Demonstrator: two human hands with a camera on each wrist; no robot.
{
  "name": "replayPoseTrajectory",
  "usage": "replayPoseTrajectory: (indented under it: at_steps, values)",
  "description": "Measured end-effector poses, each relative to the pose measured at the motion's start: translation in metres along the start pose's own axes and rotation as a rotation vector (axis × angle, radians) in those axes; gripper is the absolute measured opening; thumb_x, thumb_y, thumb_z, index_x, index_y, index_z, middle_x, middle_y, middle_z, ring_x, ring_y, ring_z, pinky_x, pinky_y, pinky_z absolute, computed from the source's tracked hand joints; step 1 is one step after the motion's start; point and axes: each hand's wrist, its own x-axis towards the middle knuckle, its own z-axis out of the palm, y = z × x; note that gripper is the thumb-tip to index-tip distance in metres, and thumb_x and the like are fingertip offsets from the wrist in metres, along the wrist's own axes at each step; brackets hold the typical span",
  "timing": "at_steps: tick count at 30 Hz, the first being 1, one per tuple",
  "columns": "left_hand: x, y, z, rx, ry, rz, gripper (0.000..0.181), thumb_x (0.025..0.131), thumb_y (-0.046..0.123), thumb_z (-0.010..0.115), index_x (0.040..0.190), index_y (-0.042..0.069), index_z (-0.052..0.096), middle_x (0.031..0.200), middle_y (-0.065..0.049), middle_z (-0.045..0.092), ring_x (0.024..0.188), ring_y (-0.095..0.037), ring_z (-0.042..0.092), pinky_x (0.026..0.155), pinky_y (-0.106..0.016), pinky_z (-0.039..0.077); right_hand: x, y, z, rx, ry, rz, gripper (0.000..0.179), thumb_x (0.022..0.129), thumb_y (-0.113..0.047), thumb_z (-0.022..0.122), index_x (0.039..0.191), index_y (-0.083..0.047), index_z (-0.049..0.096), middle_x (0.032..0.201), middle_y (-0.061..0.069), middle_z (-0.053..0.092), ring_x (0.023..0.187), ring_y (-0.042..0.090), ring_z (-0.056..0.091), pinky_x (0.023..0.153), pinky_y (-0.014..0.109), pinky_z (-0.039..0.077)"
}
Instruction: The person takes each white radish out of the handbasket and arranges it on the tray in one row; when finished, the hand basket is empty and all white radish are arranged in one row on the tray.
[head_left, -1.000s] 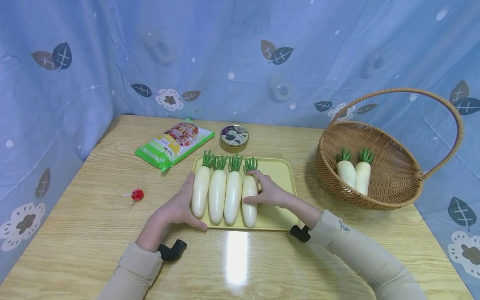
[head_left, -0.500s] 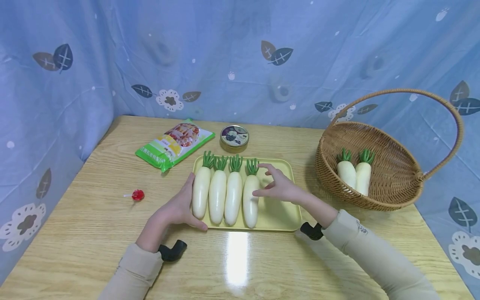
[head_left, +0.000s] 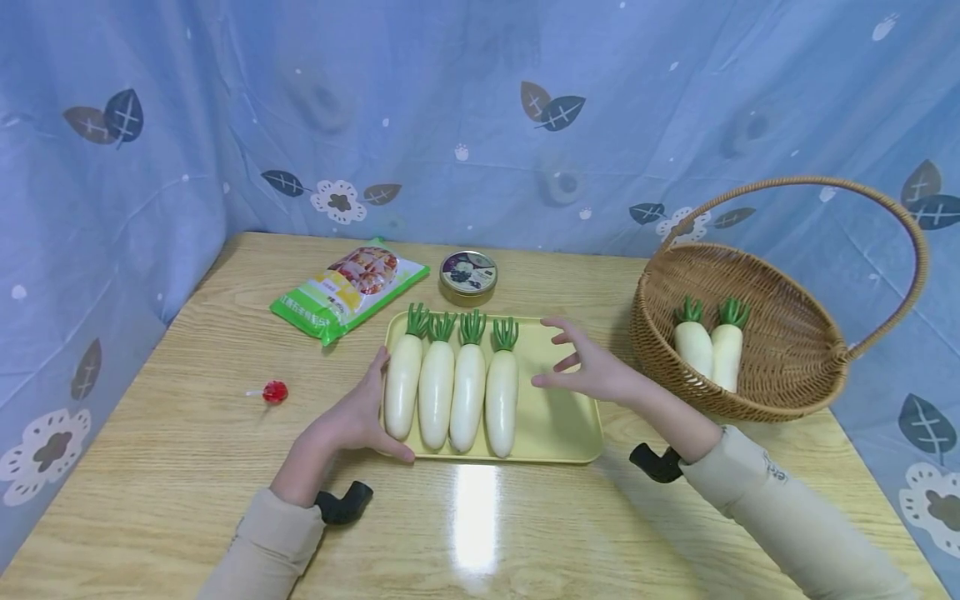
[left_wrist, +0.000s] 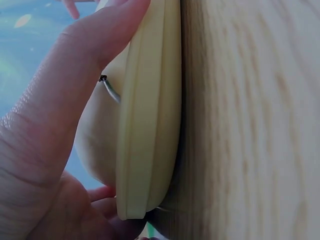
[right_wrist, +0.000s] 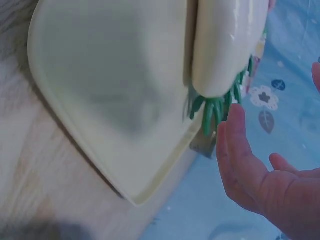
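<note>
Several white radishes (head_left: 467, 398) with green tops lie side by side on the left and middle of a pale yellow tray (head_left: 558, 429). My left hand (head_left: 352, 412) holds the tray's near left corner, thumb along the front edge and fingers along the left side. In the left wrist view the thumb (left_wrist: 75, 75) crosses the tray rim (left_wrist: 145, 125). My right hand (head_left: 588, 367) hovers over the right part of the tray, fingers spread and holding nothing, apart from the rightmost radish (head_left: 502, 404). The right wrist view shows its fingers (right_wrist: 237, 145) near that radish's leaves (right_wrist: 212, 110).
A wicker basket (head_left: 795, 333) with a tall handle stands at the right, two radishes (head_left: 708, 350) inside. Behind the tray are a round tin (head_left: 468, 277) and a green-edged food packet (head_left: 351, 287). A red lollipop (head_left: 274, 392) lies at the left. A blue curtain (head_left: 465, 117) hangs behind.
My right hand has let go of the rightmost radish and moved right, away from it. That radish now lies on the tray beside the others. The left hand has stayed at the corner.
</note>
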Motion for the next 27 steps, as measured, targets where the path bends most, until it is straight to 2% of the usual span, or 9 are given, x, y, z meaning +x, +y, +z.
replayPoseTrajectory:
  at_steps: [8,18,27]
  values:
    - [0.001,0.001,0.000,-0.004,-0.003,0.024,0.151,0.044,0.037,0.091,0.140,-0.006,-0.017,0.147,-0.027,-0.012,0.136,-0.036,-0.001,0.108,-0.049,0.011,-0.016,-0.004,-0.020,-0.034,0.030,-0.047,0.085,0.078,-0.028,0.073,0.144,-0.015,0.021,0.136,0.025,0.030,0.105,0.039,0.052,0.078,0.041,0.050]
    - [0.001,0.002,-0.001,0.007,-0.010,0.014,0.150,0.044,0.038,0.091,0.140,-0.006,-0.016,0.148,-0.026,-0.012,0.136,-0.036,-0.003,0.109,-0.049,0.010,-0.035,-0.004,-0.039,-0.064,0.051,-0.059,0.082,0.081,-0.029,0.070,0.145,-0.018,0.019,0.137,0.021,0.031,0.108,0.035,0.051,0.081,0.044,0.048]
    - [0.001,0.000,0.000,0.004,0.002,0.041,0.150,0.045,0.037,0.091,0.140,-0.007,-0.015,0.148,-0.027,-0.011,0.136,-0.037,-0.002,0.108,-0.050,0.010,-0.050,-0.006,-0.052,-0.082,0.093,-0.089,0.082,0.082,-0.024,0.069,0.145,-0.016,0.017,0.134,0.021,0.033,0.107,0.036,0.052,0.079,0.041,0.051]
